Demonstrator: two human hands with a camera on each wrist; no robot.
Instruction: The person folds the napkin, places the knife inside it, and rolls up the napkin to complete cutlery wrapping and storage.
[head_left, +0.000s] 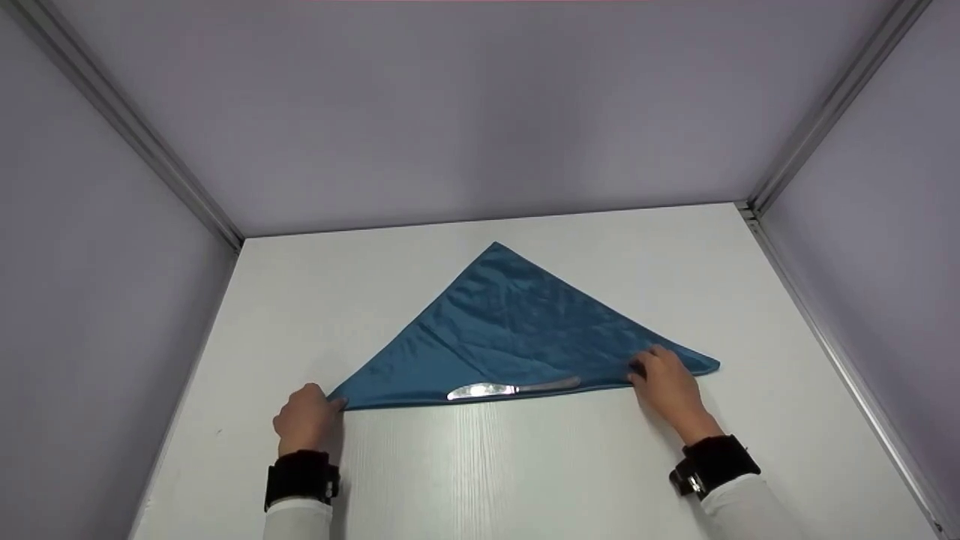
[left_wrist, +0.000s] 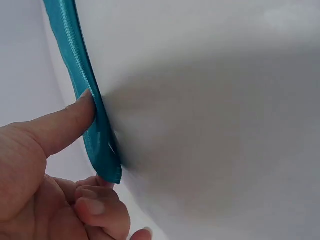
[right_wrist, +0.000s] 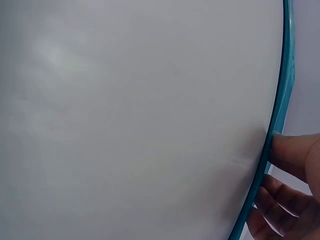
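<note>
We record 1 teal cloth napkin lying flat on the white table, folded into a triangle. Its long folded edge runs across the lower middle of the head view, and its apex points toward the upper centre of the frame, near the back wall.

1 silver table knife lies along that long edge, at the lower centre of the cloth, blade toward the left of the frame.

The left hand sits at the lower left of the head view, at the left tip of the napkin. In the left wrist view we see the thumb pressed against the cloth edge while the curled fingers meet it from below: the hand pinches the corner.

The right hand sits at the lower right of the head view, on the long edge just short of the right tip, which shows beyond the fingers. In the right wrist view the fingers touch the thin teal edge at the right of the frame. We cannot tell whether this hand pinches the cloth or only presses on it.

Both wrists carry black straps over white sleeves. The knife lies between the 2 hands, touching neither.
</note>
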